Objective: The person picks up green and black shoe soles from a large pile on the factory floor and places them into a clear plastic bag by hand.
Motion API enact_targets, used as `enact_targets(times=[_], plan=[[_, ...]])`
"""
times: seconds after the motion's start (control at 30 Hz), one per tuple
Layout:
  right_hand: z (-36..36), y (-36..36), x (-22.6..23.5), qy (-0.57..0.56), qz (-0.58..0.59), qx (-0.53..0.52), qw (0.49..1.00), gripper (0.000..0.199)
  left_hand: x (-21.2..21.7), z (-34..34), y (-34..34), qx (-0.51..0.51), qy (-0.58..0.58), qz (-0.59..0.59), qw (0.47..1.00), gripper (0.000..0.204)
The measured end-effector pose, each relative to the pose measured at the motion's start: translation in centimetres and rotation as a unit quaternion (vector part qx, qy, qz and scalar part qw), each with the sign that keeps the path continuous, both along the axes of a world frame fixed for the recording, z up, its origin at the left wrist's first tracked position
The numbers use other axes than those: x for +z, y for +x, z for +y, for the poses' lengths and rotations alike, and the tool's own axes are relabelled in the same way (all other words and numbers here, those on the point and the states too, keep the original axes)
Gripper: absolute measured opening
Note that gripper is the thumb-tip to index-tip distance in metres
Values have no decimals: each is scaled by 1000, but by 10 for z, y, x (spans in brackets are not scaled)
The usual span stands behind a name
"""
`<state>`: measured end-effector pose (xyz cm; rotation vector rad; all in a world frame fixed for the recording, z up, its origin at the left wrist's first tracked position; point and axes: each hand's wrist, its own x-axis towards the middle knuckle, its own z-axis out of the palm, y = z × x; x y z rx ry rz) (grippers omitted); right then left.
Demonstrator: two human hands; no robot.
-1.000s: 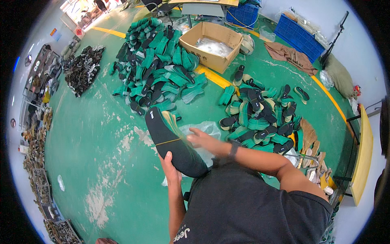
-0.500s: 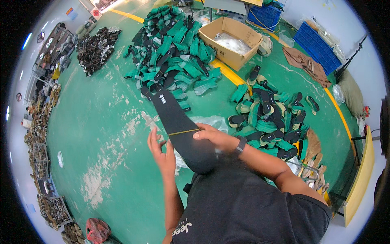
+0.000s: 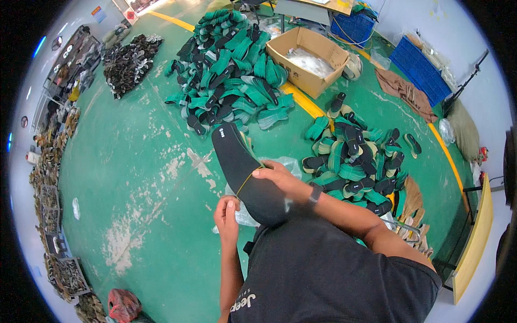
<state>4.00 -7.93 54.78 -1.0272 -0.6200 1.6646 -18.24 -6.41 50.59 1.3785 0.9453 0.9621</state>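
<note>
A bundle of black shoe insoles (image 3: pixel 232 151) is held at an angle in front of my body, with pale and green edges showing along its right side. My right hand (image 3: pixel 284 182) grips it from the right, thumb on top. A thin yellow rubber band (image 3: pixel 247 180) crosses the middle of the bundle. At its left end, my left hand (image 3: pixel 227 215) is closed in a pinch on the band, beside the insoles' left edge. The underside of the bundle and my right fingers beneath it are hidden.
A large heap of green and black insoles (image 3: pixel 231 70) lies ahead, a smaller heap (image 3: pixel 358 151) to the right. An open cardboard box (image 3: pixel 320 86) with clear plastic stands between them and the wall. A clear plastic bag (image 3: pixel 288 166) lies under my hands; a red bag (image 3: pixel 124 305) lies at lower left.
My left hand has gone from spread fingers beside the bundle to a pinch lower down at the band. The band now slants more steeply, and the bundle's far end has tipped.
</note>
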Motion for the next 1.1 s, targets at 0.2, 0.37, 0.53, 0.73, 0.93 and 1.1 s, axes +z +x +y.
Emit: enact_targets(times=[0.2, 0.37, 0.53, 0.73, 0.93, 1.1], plan=[[7, -24, 7, 243, -330, 19, 912, 88, -35, 0, 13, 30, -190, -322, 927, 50], [8, -39, 6, 349, -445, -55, 823, 68, -40, 1, 4, 60, -201, -293, 933, 37], [-1, -45, -17, 365, -450, -18, 815, 42, -17, -15, 21, 103, -292, -315, 897, 39], [-9, -46, -8, 255, -337, 29, 906, 84, -24, -26, 6, 122, -215, -340, 907, 44], [29, -24, 31, 261, -306, 135, 906, 98, 1, -19, 7, 156, -1, -324, 933, 62], [39, 14, 83, 292, -451, 278, 796, 89, 122, -12, -23, 82, 306, 223, 922, 92]])
